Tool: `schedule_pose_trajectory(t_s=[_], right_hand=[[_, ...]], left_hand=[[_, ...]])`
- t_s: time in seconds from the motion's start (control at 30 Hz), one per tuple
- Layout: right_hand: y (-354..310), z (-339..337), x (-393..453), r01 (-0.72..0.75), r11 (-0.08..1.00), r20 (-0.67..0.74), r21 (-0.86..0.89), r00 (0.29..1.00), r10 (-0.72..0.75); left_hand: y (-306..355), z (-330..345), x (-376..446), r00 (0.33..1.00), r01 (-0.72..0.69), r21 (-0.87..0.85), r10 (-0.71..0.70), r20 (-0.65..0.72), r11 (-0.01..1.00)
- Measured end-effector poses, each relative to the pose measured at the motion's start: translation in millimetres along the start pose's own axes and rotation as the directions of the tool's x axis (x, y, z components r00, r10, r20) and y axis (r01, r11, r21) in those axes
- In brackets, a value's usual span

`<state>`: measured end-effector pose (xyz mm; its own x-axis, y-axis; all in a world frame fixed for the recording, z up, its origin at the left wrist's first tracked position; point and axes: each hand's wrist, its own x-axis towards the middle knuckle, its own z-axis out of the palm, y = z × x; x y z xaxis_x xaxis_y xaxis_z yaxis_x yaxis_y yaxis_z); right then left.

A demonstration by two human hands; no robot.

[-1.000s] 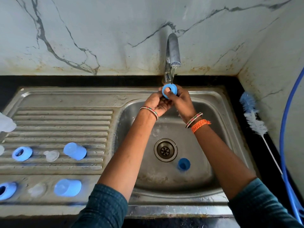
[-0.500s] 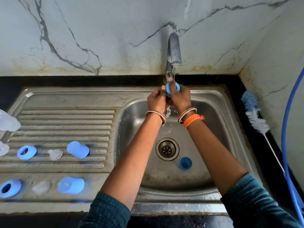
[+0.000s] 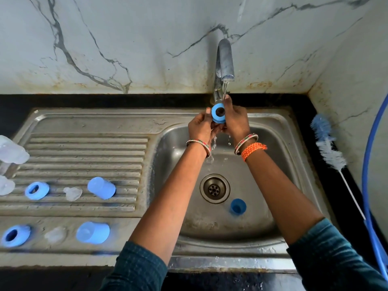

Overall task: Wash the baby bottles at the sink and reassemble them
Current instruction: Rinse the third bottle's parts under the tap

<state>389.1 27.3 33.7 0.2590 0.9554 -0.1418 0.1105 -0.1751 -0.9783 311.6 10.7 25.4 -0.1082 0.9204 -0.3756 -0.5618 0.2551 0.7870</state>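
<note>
Steel sink (image 3: 273, 131), marble wall (image 3: 126, 38); both hands hold blue ring (image 3: 218, 113).

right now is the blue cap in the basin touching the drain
Apart. The head view shows the blue cap lying on the basin floor to the right of the drain, with a strip of bare steel plainly visible between them.

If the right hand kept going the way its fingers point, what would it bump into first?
Most likely the tap. The right hand grips the blue ring, with its fingers pointing up and back toward the spout's base just beyond. Depth is hard to judge from this one view, so the marble wall behind could be next.
</note>
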Motion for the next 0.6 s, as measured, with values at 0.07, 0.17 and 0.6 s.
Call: schedule_pose_trajectory(t_s=[0.07,0.17,0.6], right_hand=[[2,-2,-1,0.207,0.962,0.095,-0.175,0.977,-0.193],[13,-9,-4,0.444,0.691,0.296,-0.57,0.896,-0.331],[25,-17,-18,0.548,0.766,0.317,-0.335,0.832,-0.456]], left_hand=[[5,-2,4,0.997,0.074,-0.051,-0.075,-0.002,0.996],[14,-2,8,0.966,0.254,-0.225,-0.257,0.016,0.941],[14,-3,14,0.974,0.148,-0.045,-0.138,0.177,0.988]])
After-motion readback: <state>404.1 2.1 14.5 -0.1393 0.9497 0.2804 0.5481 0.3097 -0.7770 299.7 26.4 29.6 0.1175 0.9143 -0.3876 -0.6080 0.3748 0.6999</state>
